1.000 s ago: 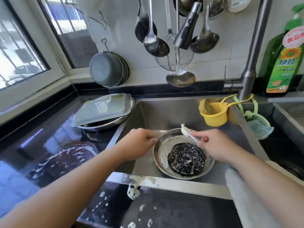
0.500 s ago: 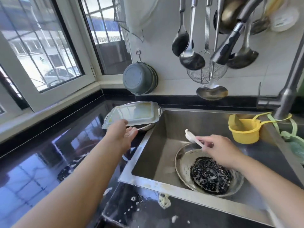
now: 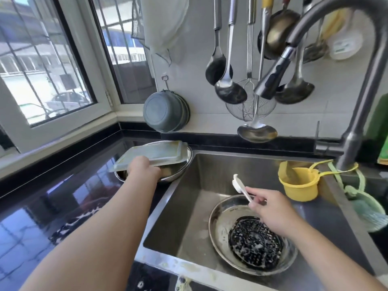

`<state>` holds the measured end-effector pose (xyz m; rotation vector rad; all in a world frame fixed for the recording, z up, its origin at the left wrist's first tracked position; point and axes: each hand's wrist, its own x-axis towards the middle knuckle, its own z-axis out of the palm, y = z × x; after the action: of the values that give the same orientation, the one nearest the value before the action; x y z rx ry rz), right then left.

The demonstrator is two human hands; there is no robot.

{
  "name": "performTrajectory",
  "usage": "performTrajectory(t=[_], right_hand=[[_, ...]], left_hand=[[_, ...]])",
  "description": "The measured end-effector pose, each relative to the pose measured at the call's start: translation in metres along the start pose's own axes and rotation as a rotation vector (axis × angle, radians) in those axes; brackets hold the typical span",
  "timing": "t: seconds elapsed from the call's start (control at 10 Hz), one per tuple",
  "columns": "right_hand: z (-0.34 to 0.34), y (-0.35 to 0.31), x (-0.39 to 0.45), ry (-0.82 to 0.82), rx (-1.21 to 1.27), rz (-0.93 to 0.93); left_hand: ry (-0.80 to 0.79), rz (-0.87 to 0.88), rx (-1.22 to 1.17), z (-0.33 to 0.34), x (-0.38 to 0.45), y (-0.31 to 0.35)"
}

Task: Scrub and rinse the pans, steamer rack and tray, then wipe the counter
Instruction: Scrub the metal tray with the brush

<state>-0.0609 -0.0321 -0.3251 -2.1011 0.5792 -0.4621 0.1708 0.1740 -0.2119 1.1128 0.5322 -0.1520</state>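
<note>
Left arm stretched long across the black counter (image 3: 63, 185), and the left hand (image 3: 143, 168) is at the near edge of the pale rectangular tray (image 3: 155, 153), fingers curled under the rim, knuckles on top, gripping it. That tray lies tilted across a steel bowl-shaped pan (image 3: 178, 172) that sits on the counter just beyond the left hand, right beside the sink (image 3: 189, 206) corner

Over to the right hand (image 3: 270, 211), raised low over the sink, wrist bent, fingers pinching the white handle of a brush (image 3: 241, 187); the handle's far end points up and away toward the left hand, and the working end is hidden under the palm. Directly below the right hand sits a round steel pan (image 3: 220, 219) on the sink floor, with the dark perforated steamer rack (image 3: 254, 242) lying flat inside it, flecked with suds

Foam spots on the sink's front lip and on the counter near the left elbow. Past the right hand, a yellow cup (image 3: 300, 185) hangs inside the sink wall, a green scrubber (image 3: 369, 211) further right. Above both hands the faucet (image 3: 357, 131) arches over, ladles (image 3: 228, 91) and a wire skimmer (image 3: 249, 108) hang on the tiled wall, a grey pot (image 3: 163, 111) hangs beyond the left hand, and a barred window (image 3: 42, 70) fills the corner further left
</note>
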Motion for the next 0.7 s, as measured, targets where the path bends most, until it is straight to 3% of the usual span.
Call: performTrajectory(t=[0.1,0.2,0.3,0.4,0.5,0.7], right_hand=[[-0.005,0.0,0.001,0.05,-0.017,0.036],[-0.013,-0.011,-0.002,0.126,-0.045,0.031],[-0.039,-0.031,-0.005,0.28,-0.037,0.018],[-0.075,-0.052,-0.006,0.421,0.02,-0.012],[-0.095,-0.074,-0.005,0.41,-0.081,-0.117],[-0.052,-0.045,-0.026,0.454,-0.126,-0.224]], left_hand=[[-0.077,0.157,0.201,-0.013,-0.015,0.005],[-0.089,0.166,0.113,-0.026,-0.02,0.012],[-0.206,0.098,-0.135,-0.04,-0.049,0.016],[-0.372,0.149,-0.014,-0.046,-0.088,0.005],[-0.515,0.194,0.115,-0.04,-0.112,-0.025],[-0.659,0.121,0.346,-0.025,-0.106,-0.103]])
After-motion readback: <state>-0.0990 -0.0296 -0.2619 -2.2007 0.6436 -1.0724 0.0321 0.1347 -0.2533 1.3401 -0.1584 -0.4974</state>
